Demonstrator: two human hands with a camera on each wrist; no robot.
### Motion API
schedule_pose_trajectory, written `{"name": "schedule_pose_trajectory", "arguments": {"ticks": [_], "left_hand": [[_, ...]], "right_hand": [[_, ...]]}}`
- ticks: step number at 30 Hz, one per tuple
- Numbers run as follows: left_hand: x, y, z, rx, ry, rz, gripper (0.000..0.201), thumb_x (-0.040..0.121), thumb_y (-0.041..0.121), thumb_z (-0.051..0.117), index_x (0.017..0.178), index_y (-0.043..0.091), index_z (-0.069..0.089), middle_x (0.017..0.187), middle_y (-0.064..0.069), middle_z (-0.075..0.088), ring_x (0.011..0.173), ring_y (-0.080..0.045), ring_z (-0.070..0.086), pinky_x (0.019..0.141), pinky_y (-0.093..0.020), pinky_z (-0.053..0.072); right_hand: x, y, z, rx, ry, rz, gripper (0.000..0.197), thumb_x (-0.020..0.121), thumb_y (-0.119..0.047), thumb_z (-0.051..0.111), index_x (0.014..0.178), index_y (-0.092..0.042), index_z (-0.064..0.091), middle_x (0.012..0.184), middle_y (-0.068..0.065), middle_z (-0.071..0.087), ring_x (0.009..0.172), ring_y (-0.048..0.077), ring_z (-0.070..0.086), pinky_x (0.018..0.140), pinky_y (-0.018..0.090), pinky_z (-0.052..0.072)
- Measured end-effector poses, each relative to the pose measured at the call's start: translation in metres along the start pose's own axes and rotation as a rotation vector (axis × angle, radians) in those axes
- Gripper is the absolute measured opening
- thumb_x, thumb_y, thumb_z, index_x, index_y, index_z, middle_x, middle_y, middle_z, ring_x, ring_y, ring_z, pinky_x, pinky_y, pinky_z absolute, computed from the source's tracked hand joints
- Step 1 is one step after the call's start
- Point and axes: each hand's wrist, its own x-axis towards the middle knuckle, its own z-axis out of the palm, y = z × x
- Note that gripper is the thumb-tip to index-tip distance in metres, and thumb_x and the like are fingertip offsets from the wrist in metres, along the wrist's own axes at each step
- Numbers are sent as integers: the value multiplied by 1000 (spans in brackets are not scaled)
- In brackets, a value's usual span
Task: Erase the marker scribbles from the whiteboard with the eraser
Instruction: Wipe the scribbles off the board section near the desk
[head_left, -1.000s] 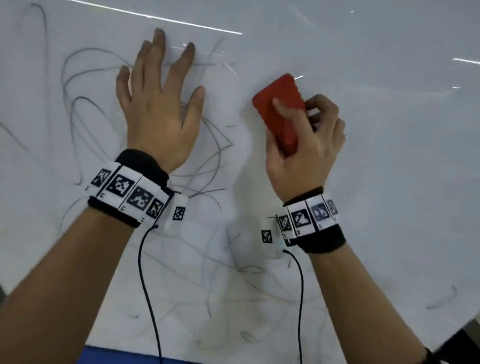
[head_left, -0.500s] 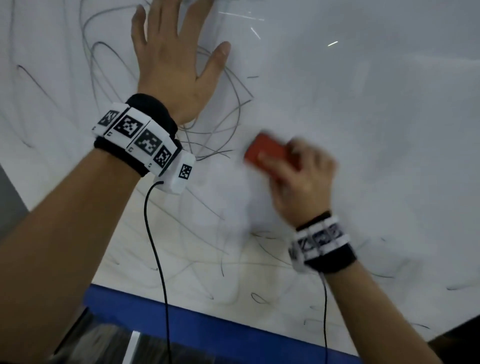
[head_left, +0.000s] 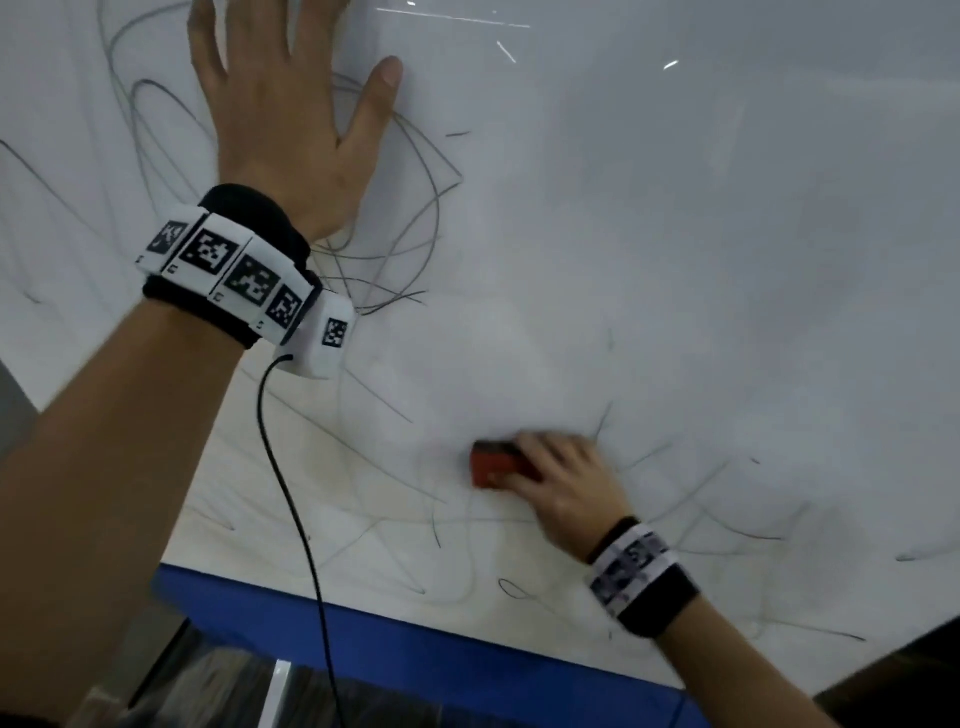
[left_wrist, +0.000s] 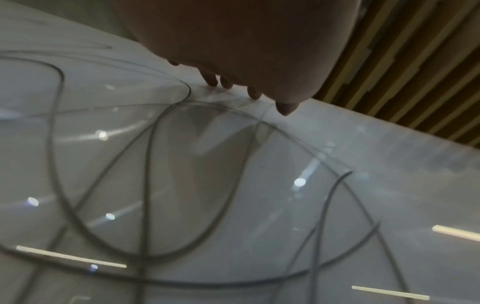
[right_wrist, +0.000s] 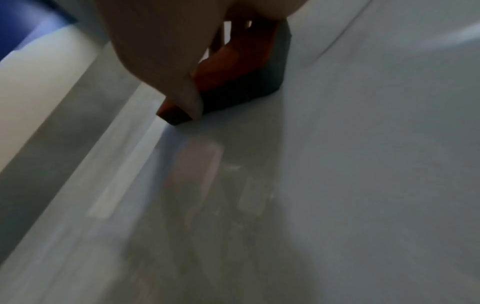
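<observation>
The whiteboard (head_left: 701, 260) fills the head view, its upper right wiped pale. Grey marker scribbles (head_left: 410, 244) loop under and beside my left hand, and more scribbles (head_left: 727, 525) run along the lower part. My right hand (head_left: 561, 483) grips the red eraser (head_left: 493, 465) and holds it flat against the board low down. In the right wrist view the eraser (right_wrist: 241, 67) shows its dark felt on the board under my thumb. My left hand (head_left: 280, 98) lies flat with spread fingers on the upper left; its fingertips (left_wrist: 226, 84) touch the board.
A blue frame edge (head_left: 415, 654) borders the board along the bottom, with dark floor below it. A black cable (head_left: 291, 493) hangs from my left wrist device across the board. Wooden slats (left_wrist: 415, 61) show beyond the board's top edge in the left wrist view.
My right hand has swept the eraser downward across the board, from the upper middle to near the bottom. The left hand stays pressed flat; the view has tilted down.
</observation>
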Motion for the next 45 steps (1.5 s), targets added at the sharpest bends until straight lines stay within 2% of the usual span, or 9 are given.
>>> {"name": "schedule_pose_trajectory", "arguments": {"ticks": [6,10,18,21,28,33,38,42,45], "left_hand": [[-3,13,0,14,4,-36,81,105,72,20,159,14,35,166,-9,32,156,-27,26,127,-51,15],[-15,40,-6,-75,-11,-146,85,102,76,28,161,15,32,166,-11,30,156,-27,26,127,-56,15],[-129,138,19,-209,-155,145,64,101,51,57,156,22,45,170,-18,19,159,-37,16,126,-53,10],[-154,142,34,-185,-264,209,66,103,49,57,161,26,35,172,-15,15,160,-33,14,125,-55,12],[-156,145,40,-260,-209,103,57,109,25,45,163,24,30,173,-7,18,161,-24,15,127,-53,12],[-153,142,38,-344,-171,91,60,104,12,43,162,16,30,171,-4,25,159,-21,21,124,-42,18],[-149,133,34,-430,-174,84,58,102,6,42,159,16,37,169,0,31,157,-12,24,122,-25,14],[-156,142,42,-391,-165,56,59,100,5,47,158,16,41,170,-6,26,159,-23,20,124,-47,21],[-159,148,48,-379,-114,53,54,103,5,48,156,12,43,169,-12,27,158,-30,22,123,-58,24]], "right_hand": [[2,104,-130,-40,496,502,33,76,-20,81,106,-28,71,123,17,59,99,41,57,91,41,35],[30,87,-119,105,687,651,36,69,-13,82,103,-21,74,121,18,57,97,38,56,91,38,36],[-70,29,-6,-30,84,131,34,71,-13,77,100,-30,75,128,9,56,105,31,54,86,43,47],[-88,68,-45,-69,153,215,35,71,-15,81,101,-31,74,126,10,56,102,32,55,84,43,44],[-57,136,-131,73,860,770,34,77,-11,79,109,-5,69,121,21,50,108,35,51,97,30,40],[-19,51,-54,-9,394,349,34,69,-14,81,101,-26,79,121,15,64,102,35,57,85,42,40],[54,69,-114,60,556,473,33,75,-20,78,105,-33,79,123,10,65,106,31,54,88,39,37],[72,71,-117,64,670,522,34,77,-19,78,109,-32,80,125,13,65,107,34,60,91,42,41],[-2,43,-59,68,462,442,35,75,-18,79,106,-33,80,124,13,66,109,34,56,90,43,40]]}}
